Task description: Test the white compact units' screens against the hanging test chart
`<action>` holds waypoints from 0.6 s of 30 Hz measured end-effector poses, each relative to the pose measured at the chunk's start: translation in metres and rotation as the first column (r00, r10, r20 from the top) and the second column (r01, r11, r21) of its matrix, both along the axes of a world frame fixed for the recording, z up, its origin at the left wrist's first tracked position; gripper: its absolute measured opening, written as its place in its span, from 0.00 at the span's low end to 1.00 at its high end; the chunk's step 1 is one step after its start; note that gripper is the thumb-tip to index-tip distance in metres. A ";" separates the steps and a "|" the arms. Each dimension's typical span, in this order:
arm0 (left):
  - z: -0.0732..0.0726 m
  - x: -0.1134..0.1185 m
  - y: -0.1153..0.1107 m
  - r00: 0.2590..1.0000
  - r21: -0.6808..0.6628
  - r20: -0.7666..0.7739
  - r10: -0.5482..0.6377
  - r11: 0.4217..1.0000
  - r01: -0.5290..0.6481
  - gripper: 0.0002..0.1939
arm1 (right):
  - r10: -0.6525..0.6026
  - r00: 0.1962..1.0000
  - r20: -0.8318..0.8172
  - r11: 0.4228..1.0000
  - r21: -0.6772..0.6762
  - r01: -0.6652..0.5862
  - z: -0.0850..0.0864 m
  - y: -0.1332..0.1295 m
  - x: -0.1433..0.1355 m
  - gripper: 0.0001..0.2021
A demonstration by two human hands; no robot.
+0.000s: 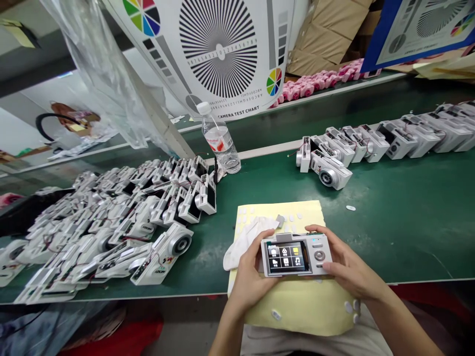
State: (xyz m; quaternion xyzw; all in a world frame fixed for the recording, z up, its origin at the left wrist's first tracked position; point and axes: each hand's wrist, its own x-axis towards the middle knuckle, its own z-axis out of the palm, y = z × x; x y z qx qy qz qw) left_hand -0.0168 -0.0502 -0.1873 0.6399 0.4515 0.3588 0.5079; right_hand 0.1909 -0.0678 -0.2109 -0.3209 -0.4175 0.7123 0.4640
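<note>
Between both hands I hold a small white digital camera (319,253) with its back facing me. Its lit screen shows a menu of several icons, one of them yellow. My left hand (251,271) is closed around the camera's left end. My right hand (345,264) grips the other end, the thumb at the buttons below the round pad. Beneath the camera lies a yellow sheet (300,311) with small white oval stickers on it, hanging over the table's front edge. A crumpled white cloth (237,252) rests on the sheet beside my left hand.
Many white cameras (159,257) are piled on the green table (404,212) at left. A row of white cameras (356,143) stands at the back right. A water bottle (222,146) stands before the camera test chart (237,106). Pink items (315,84) line the back shelf.
</note>
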 end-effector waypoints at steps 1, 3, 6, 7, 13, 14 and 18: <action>0.000 0.000 0.000 1.000 0.002 0.005 0.005 1.000 -0.005 0.33 | -0.001 1.000 0.014 1.000 0.006 0.001 0.000 0.000 0.000 0.28; -0.001 0.000 0.000 1.000 0.003 0.013 0.014 1.000 -0.014 0.33 | -0.009 0.999 0.050 1.000 0.021 0.008 -0.001 0.000 0.001 0.28; -0.002 0.000 0.000 1.000 -0.006 0.023 0.019 1.000 -0.018 0.34 | -0.017 0.994 0.104 0.999 0.046 0.012 -0.002 0.000 0.001 0.27; -0.002 -0.001 0.000 1.000 -0.009 0.026 0.017 1.000 -0.017 0.34 | -0.016 0.994 0.110 0.999 0.046 0.010 -0.002 -0.001 0.001 0.27; -0.001 -0.001 -0.001 1.000 0.004 0.014 0.007 1.000 -0.007 0.32 | 0.011 1.000 0.010 0.999 -0.051 -0.010 0.004 -0.002 0.000 0.26; -0.001 -0.001 -0.001 1.000 0.004 0.008 0.009 1.000 -0.009 0.32 | 0.005 1.000 0.010 0.998 -0.067 -0.004 0.005 -0.002 -0.001 0.25; 0.000 0.000 -0.001 1.000 -0.005 -0.003 0.019 1.000 -0.019 0.33 | -0.029 0.999 0.045 0.996 -0.089 0.033 0.009 -0.001 -0.004 0.23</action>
